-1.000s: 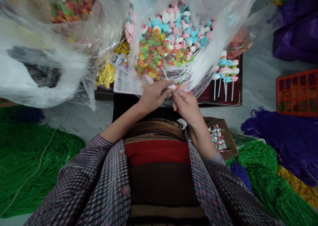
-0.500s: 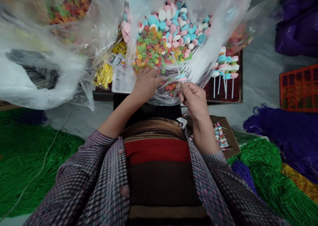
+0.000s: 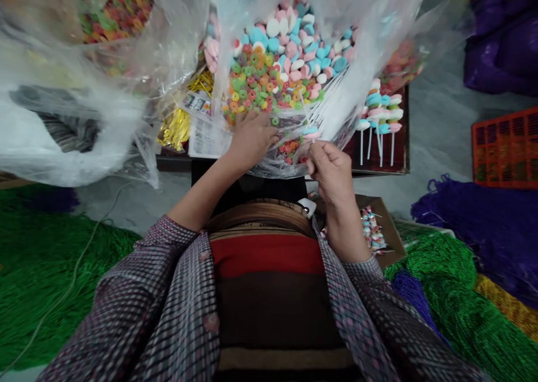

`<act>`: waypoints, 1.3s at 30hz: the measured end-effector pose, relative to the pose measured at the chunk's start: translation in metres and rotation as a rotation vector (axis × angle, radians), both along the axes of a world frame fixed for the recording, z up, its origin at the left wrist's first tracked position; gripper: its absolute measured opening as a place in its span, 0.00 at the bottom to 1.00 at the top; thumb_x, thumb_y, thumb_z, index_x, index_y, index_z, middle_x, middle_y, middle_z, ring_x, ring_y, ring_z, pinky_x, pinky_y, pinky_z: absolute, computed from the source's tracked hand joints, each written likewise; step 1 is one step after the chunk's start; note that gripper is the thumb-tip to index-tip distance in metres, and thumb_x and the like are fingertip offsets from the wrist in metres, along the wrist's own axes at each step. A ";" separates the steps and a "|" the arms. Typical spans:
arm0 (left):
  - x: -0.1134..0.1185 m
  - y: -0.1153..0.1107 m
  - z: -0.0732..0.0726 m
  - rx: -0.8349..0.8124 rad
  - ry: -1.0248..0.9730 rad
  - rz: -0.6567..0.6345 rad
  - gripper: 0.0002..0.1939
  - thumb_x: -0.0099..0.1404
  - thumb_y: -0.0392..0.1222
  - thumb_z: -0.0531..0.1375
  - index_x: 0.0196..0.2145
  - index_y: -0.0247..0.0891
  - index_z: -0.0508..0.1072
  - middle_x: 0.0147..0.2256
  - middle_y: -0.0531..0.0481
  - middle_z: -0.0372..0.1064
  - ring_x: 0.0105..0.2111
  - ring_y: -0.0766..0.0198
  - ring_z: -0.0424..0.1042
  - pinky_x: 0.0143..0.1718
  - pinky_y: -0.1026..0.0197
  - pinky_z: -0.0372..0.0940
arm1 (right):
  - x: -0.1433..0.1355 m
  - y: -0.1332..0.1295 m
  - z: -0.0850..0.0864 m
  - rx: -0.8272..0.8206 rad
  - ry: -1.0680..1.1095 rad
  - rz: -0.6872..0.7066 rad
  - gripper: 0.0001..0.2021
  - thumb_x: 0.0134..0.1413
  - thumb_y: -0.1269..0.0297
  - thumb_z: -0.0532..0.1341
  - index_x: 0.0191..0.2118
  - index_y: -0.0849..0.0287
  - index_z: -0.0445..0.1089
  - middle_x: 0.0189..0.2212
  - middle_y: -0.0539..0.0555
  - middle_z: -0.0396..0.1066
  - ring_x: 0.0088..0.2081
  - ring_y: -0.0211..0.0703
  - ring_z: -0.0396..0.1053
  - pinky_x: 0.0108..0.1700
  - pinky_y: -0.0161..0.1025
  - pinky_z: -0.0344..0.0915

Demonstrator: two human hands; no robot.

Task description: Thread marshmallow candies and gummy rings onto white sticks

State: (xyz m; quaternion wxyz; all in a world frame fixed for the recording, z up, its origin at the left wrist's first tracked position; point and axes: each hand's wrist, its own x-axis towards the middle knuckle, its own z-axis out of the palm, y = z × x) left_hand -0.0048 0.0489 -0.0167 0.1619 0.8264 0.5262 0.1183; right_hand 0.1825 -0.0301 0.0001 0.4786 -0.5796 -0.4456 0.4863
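My right hand (image 3: pixel 332 166) pinches a white stick (image 3: pixel 305 108) that carries a blue and pink candy (image 3: pixel 311 132) low on it. To its left, my left hand (image 3: pixel 254 138) reaches into the ring candies (image 3: pixel 252 82) at the near side of the clear bag; its fingertips are partly hidden among them, so whether they hold a candy cannot be made out. Pink, white and blue candies (image 3: pixel 298 51) lie behind the rings. Loose white sticks (image 3: pixel 336 105) lie at the bag's right side. Several finished candy sticks (image 3: pixel 382 113) rest on the table at the right.
Plastic bags (image 3: pixel 168 35) of candy cover the left. Gold ties (image 3: pixel 174 127) and printed paper (image 3: pixel 205 138) lie beside the dark table edge (image 3: pixel 378 172). Below right is a cardboard box (image 3: pixel 390 233) of wrapped candies. An orange crate (image 3: pixel 504 147) and green netting (image 3: pixel 441 270) are at the right.
My right hand has shifted slightly right with the stick and its candy. My left hand has moved a little over the ring candies, its fingers more gathered.
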 end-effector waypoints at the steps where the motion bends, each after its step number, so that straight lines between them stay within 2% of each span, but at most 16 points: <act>1: 0.000 -0.001 -0.002 0.005 -0.015 -0.009 0.17 0.76 0.51 0.55 0.40 0.40 0.81 0.47 0.41 0.75 0.59 0.42 0.66 0.63 0.39 0.55 | 0.001 -0.001 0.001 -0.009 -0.005 -0.008 0.23 0.58 0.38 0.65 0.32 0.56 0.70 0.16 0.42 0.58 0.19 0.31 0.51 0.23 0.32 0.48; 5: -0.009 -0.006 -0.023 0.069 -0.229 -0.021 0.19 0.72 0.58 0.60 0.33 0.39 0.77 0.42 0.41 0.75 0.57 0.42 0.68 0.66 0.37 0.54 | 0.009 -0.002 0.001 -0.027 -0.019 -0.047 0.22 0.58 0.39 0.65 0.33 0.56 0.71 0.16 0.42 0.58 0.19 0.30 0.49 0.23 0.33 0.48; 8: -0.017 -0.006 -0.033 0.108 -0.434 0.015 0.19 0.69 0.61 0.62 0.35 0.41 0.76 0.40 0.44 0.77 0.55 0.46 0.71 0.64 0.41 0.60 | 0.010 -0.004 0.003 -0.020 -0.043 -0.043 0.22 0.59 0.39 0.64 0.32 0.56 0.71 0.16 0.42 0.57 0.19 0.31 0.49 0.23 0.34 0.48; 11: -0.024 0.001 -0.030 0.014 -0.687 0.078 0.17 0.71 0.60 0.62 0.42 0.44 0.76 0.39 0.48 0.79 0.47 0.56 0.77 0.54 0.52 0.70 | 0.006 -0.011 0.009 -0.015 -0.040 0.049 0.21 0.61 0.41 0.64 0.33 0.56 0.73 0.16 0.42 0.58 0.19 0.31 0.51 0.24 0.34 0.48; 13: -0.027 0.006 -0.024 -0.090 -0.858 0.116 0.17 0.73 0.59 0.60 0.45 0.44 0.75 0.40 0.49 0.80 0.43 0.62 0.79 0.46 0.58 0.73 | 0.001 -0.018 0.013 -0.019 -0.029 0.137 0.20 0.62 0.42 0.63 0.33 0.56 0.74 0.16 0.42 0.58 0.18 0.31 0.51 0.24 0.34 0.48; 16: -0.027 0.010 -0.019 -0.203 -0.988 0.127 0.18 0.75 0.60 0.57 0.47 0.44 0.74 0.43 0.47 0.81 0.42 0.65 0.81 0.42 0.61 0.74 | -0.007 -0.026 0.016 -0.049 -0.055 0.231 0.20 0.63 0.43 0.62 0.36 0.57 0.76 0.14 0.41 0.57 0.17 0.31 0.50 0.23 0.34 0.48; 20: -0.024 0.007 -0.024 -0.224 -1.034 0.121 0.20 0.74 0.62 0.58 0.48 0.44 0.74 0.44 0.47 0.82 0.41 0.64 0.82 0.40 0.60 0.75 | -0.013 -0.028 0.011 -0.045 -0.120 0.230 0.21 0.63 0.44 0.61 0.38 0.59 0.76 0.14 0.40 0.56 0.17 0.31 0.50 0.24 0.34 0.48; 27: -0.019 0.004 -0.032 -0.095 -0.990 0.170 0.19 0.73 0.61 0.59 0.51 0.45 0.74 0.42 0.49 0.82 0.41 0.63 0.82 0.41 0.58 0.77 | -0.015 -0.027 0.008 -0.040 -0.163 0.209 0.20 0.64 0.44 0.60 0.38 0.58 0.77 0.15 0.41 0.56 0.18 0.32 0.52 0.25 0.35 0.50; 33: -0.014 -0.001 -0.031 -0.081 -0.971 0.157 0.15 0.73 0.56 0.61 0.51 0.48 0.75 0.41 0.51 0.81 0.44 0.62 0.82 0.45 0.56 0.77 | -0.017 -0.029 0.009 -0.033 -0.212 0.191 0.22 0.65 0.42 0.58 0.31 0.55 0.72 0.14 0.41 0.57 0.18 0.33 0.53 0.27 0.35 0.53; 39: -0.012 -0.007 -0.028 -0.028 -0.925 0.145 0.13 0.72 0.54 0.62 0.47 0.46 0.76 0.41 0.51 0.82 0.46 0.62 0.81 0.47 0.57 0.76 | -0.020 -0.032 0.011 -0.114 -0.177 0.229 0.23 0.66 0.40 0.58 0.40 0.57 0.77 0.13 0.40 0.58 0.16 0.33 0.53 0.27 0.35 0.53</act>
